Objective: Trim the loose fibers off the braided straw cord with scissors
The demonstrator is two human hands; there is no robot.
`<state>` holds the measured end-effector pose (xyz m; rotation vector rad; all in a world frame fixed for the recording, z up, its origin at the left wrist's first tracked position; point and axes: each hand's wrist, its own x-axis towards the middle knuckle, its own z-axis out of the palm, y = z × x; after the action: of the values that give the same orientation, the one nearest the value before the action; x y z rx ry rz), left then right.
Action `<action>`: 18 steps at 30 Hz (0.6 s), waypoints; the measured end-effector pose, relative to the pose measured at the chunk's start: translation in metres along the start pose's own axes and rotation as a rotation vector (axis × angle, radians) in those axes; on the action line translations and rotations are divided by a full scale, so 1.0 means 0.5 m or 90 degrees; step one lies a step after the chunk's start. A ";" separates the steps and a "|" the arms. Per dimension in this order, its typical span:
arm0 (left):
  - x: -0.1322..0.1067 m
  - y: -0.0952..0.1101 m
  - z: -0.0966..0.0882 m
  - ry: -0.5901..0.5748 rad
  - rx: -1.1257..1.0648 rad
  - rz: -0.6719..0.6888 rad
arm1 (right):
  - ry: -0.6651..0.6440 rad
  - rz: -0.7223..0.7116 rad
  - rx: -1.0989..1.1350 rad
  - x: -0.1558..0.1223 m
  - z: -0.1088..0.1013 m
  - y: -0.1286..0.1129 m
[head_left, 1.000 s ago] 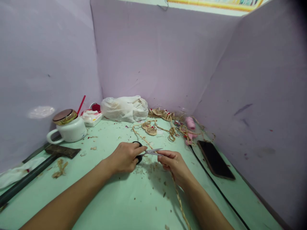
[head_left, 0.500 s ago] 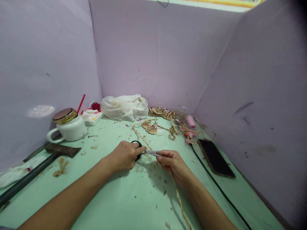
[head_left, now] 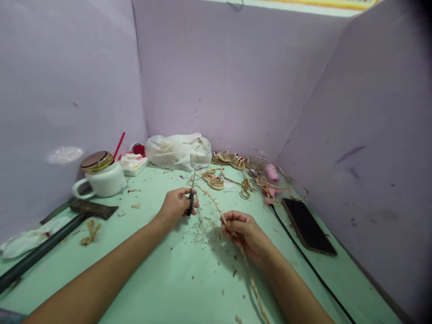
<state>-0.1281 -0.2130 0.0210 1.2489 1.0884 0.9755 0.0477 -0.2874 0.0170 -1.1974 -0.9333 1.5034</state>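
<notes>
My left hand (head_left: 176,205) is closed around the black handles of a small pair of scissors (head_left: 191,201), whose blades point up and away from me. Between thumb and fingers my right hand (head_left: 246,231) pinches a tan braided cord (head_left: 251,279). One end of the cord drops toward the near edge of the view. Its other end runs up and left to a flat, tan braided piece (head_left: 213,180) with a red bead or pin on it. Small fibre scraps (head_left: 202,229) are scattered on the green surface between my hands.
On the left are a lidded white mug (head_left: 108,180) and a hammer (head_left: 94,208). A white plastic bag (head_left: 180,151) lies at the back, beside another braided piece (head_left: 229,159). To the right are pink thread (head_left: 272,173), a black cable (head_left: 303,258) and a phone (head_left: 308,226).
The scissors have moved left, away from my right hand and the cord, and turned from pointing right to pointing up. My right hand keeps hold of the cord. The view has shifted slightly.
</notes>
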 end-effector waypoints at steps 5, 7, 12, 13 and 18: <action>0.004 -0.011 0.032 -0.008 -0.187 -0.134 | -0.053 0.030 -0.036 -0.004 0.010 0.007; 0.006 -0.015 0.047 0.003 -0.210 -0.125 | -0.070 0.036 -0.040 -0.004 0.011 0.011; 0.006 -0.020 0.066 0.076 -0.243 -0.061 | -0.067 0.022 -0.011 -0.002 0.019 0.017; 0.005 -0.021 0.068 0.086 -0.244 -0.047 | -0.049 0.008 -0.004 -0.001 0.021 0.018; -0.009 -0.022 0.076 0.091 -0.234 -0.016 | 0.054 -0.064 -0.064 0.008 0.027 0.025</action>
<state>-0.0922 -0.2266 0.0102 0.8764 0.9762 1.1984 0.0317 -0.2865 0.0073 -1.2577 -1.0063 1.3294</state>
